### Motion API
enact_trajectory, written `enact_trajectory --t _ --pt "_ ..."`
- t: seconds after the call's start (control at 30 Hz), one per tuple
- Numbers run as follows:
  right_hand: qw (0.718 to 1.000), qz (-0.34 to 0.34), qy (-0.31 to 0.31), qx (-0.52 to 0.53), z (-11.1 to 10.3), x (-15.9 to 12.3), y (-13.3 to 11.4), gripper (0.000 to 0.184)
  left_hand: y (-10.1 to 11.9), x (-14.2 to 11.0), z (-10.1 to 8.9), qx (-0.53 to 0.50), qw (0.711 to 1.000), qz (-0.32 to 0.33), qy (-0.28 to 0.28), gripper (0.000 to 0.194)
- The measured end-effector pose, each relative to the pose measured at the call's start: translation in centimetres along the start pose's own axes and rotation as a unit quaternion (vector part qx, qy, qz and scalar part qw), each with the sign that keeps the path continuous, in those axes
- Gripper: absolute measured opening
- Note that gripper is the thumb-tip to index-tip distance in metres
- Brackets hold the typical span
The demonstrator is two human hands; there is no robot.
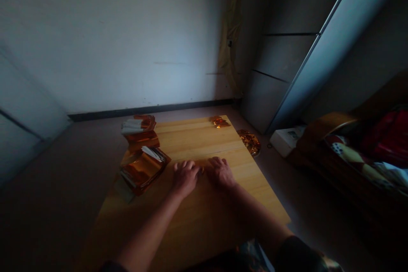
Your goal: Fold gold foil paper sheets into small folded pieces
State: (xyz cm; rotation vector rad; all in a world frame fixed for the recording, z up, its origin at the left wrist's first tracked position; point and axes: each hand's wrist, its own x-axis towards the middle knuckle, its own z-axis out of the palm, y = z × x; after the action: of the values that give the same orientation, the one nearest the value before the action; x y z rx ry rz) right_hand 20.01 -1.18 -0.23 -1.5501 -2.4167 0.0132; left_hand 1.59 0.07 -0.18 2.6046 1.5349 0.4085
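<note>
We've got a pale wall (111, 38) behind the bench (204, 136), which is a light wooden board seen from above, its far edge just short of the wall. To the right of the bench stand a grey panelled cupboard (287, 59) and a wooden bed frame (321, 144), with red and patterned bedding (379, 144) on the frame. The floor (47, 204) runs around the bench on all sides we can see. A white box (285, 141) sits on the floor right of the bench, near the bed frame.

On the bench's left edge are the foil things: a large orange-gold foil stack (143, 171), then an orange packet (142, 140) just behind it, then a white-and-orange packet (138, 125) at the far left corner, partly past the edge. A crumpled gold foil piece (219, 122) lies on the far edge of the bench, and a gold foil wad (250, 142) is on the floor just beyond the bench's right edge.

Both hands are on the bench near its middle, palms down, fingers slightly curled, close together. The left hand (185, 177) is nearest the large foil stack, just beside it, not touching. The right hand (220, 172) is just right of it. A small gold foil bit (201, 170) sits between the fingertips; we can't tell if either hand has hold of it.
</note>
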Motion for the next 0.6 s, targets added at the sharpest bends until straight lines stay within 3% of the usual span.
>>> enact_trajectory --t 0.23,0.43,0.6 --pt "0.998 -0.06 -0.001 0.002 -0.5 1.1 1.6 0.022 -1.6 1.7 0.2 -0.018 0.99 0.132 -0.038 0.04" --pt "0.995 -0.1 -0.011 -0.014 -0.4 2.1 2.9 0.024 -2.1 2.1 0.0 -0.03 0.985 0.155 -0.069 0.035" --pt "0.994 -0.102 -0.038 -0.018 -1.1 2.8 2.4 0.025 -2.2 2.1 -0.8 -0.054 0.981 0.157 -0.096 0.029"
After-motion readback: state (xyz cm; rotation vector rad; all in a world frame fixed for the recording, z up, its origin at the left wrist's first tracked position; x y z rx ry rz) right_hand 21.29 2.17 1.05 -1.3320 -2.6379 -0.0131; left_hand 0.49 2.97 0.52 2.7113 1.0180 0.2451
